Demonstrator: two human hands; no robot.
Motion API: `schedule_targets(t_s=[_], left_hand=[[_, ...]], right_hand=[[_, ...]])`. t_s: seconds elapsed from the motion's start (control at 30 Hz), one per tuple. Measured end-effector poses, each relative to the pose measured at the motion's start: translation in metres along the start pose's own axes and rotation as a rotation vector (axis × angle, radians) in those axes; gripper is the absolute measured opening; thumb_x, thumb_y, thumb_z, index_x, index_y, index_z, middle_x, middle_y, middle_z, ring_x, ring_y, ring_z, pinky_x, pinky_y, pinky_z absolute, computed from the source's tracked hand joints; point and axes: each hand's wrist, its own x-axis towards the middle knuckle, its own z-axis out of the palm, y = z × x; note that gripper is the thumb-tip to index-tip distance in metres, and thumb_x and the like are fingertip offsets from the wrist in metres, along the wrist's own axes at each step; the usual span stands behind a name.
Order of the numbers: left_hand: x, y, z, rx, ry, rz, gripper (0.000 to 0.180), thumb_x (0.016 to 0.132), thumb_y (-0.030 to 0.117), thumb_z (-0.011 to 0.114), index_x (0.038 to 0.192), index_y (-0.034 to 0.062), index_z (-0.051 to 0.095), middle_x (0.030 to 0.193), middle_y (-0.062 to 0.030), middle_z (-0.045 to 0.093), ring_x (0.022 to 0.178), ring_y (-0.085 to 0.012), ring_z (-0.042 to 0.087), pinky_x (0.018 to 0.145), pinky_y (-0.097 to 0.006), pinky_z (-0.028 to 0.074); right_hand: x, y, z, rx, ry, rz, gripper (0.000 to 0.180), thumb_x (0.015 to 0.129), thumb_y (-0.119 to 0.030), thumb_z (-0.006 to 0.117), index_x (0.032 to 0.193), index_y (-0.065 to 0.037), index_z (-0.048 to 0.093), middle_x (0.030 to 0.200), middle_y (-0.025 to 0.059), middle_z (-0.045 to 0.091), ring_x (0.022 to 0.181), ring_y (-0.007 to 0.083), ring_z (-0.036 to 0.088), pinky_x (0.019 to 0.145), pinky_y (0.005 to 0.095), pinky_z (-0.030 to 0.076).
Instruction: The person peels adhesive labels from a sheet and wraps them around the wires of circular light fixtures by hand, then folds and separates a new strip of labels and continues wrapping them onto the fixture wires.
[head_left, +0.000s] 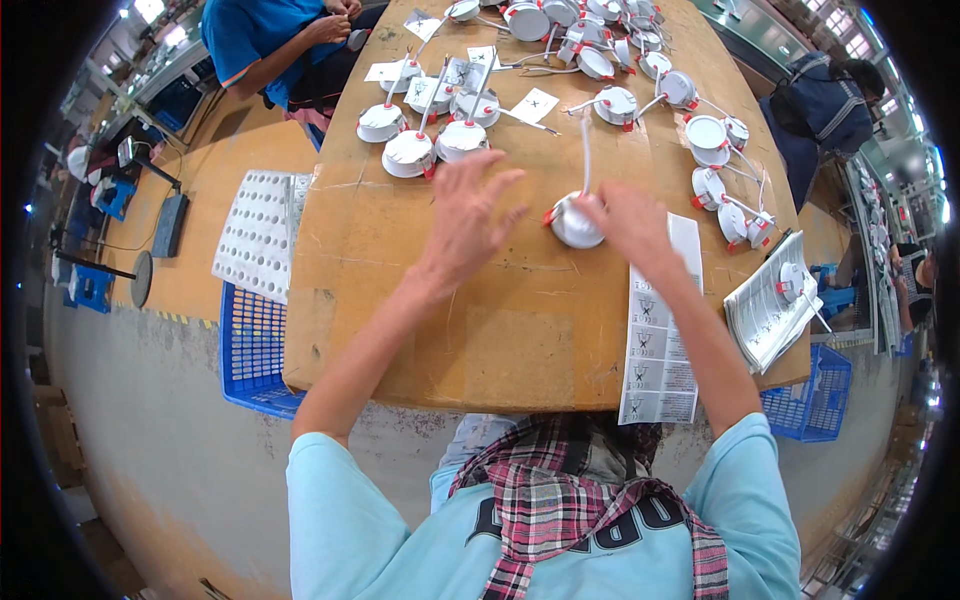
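A small round white downlight with red spring clips lies on the brown table, its white cable pointing away from me. My right hand is closed at its right side, fingertips pressed on the lamp. To the left of it, my left hand hovers over the table with fingers spread and nothing in them. A long sheet of printed labels lies partly under my right forearm and hangs over the near edge. Beyond my left hand stand several white downlights with paper slips among their cables.
More downlights sit along the right side and crowd the far end. A stack of leaflets rests at the right edge, with a lamp on it. Blue crates flank the table; a white perforated tray stands at left. A person sits far left.
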Motion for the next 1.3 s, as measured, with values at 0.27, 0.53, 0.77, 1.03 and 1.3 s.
schedule_targets(t_s=[0.27,0.53,0.77,1.03,1.3], left_hand=[[-0.042,0.054,0.010,-0.252,-0.297,0.170,0.054,0.085,0.031,0.064,0.126,0.0016,0.046,0.129,-0.0187,0.045,0.124,-0.0353,0.039,0.106,-0.045,0.028],[-0.059,0.077,0.007,-0.391,-0.381,0.026,0.046,0.087,0.023,0.059,0.124,0.0003,0.046,0.118,-0.0171,0.046,0.116,-0.0351,0.039,0.102,-0.044,0.031],[-0.061,0.081,0.005,-0.411,-0.416,0.042,0.045,0.084,0.020,0.058,0.124,0.0026,0.046,0.121,-0.0161,0.044,0.117,-0.0347,0.037,0.103,-0.044,0.028],[-0.041,0.067,0.012,-0.284,-0.438,0.094,0.044,0.083,0.023,0.059,0.119,0.0019,0.047,0.126,-0.0166,0.041,0.124,-0.0347,0.033,0.106,-0.044,0.024],[-0.051,0.112,-0.004,-0.291,-0.098,-0.097,0.046,0.089,0.019,0.058,0.129,0.0001,0.045,0.136,-0.0209,0.037,0.126,-0.0327,0.038,0.103,-0.044,0.031]], right_hand=[[-0.053,0.005,-0.013,0.511,-0.229,-0.033,0.035,0.088,-0.032,0.058,0.092,0.001,0.068,0.077,0.0152,0.066,0.071,0.0228,0.064,0.062,0.0381,0.048],[-0.033,0.014,-0.013,1.408,-0.396,-0.166,0.036,0.097,-0.030,0.052,0.110,0.000,0.065,0.087,0.0011,0.062,0.072,0.0052,0.051,0.063,0.0194,0.042],[-0.030,0.020,0.011,1.975,-0.405,-0.165,0.024,0.094,-0.019,0.058,0.102,0.002,0.068,0.085,0.0031,0.063,0.069,0.0051,0.048,0.061,0.0177,0.040],[-0.030,0.029,0.008,1.850,-0.082,-0.087,0.027,0.094,-0.023,0.059,0.102,0.001,0.068,0.088,0.0028,0.064,0.074,0.0058,0.053,0.067,0.0218,0.046],[-0.095,0.074,-0.003,0.987,0.306,-0.001,0.025,0.092,-0.020,0.057,0.108,-0.003,0.065,0.095,0.0079,0.067,0.083,0.0135,0.062,0.076,0.0274,0.050]])
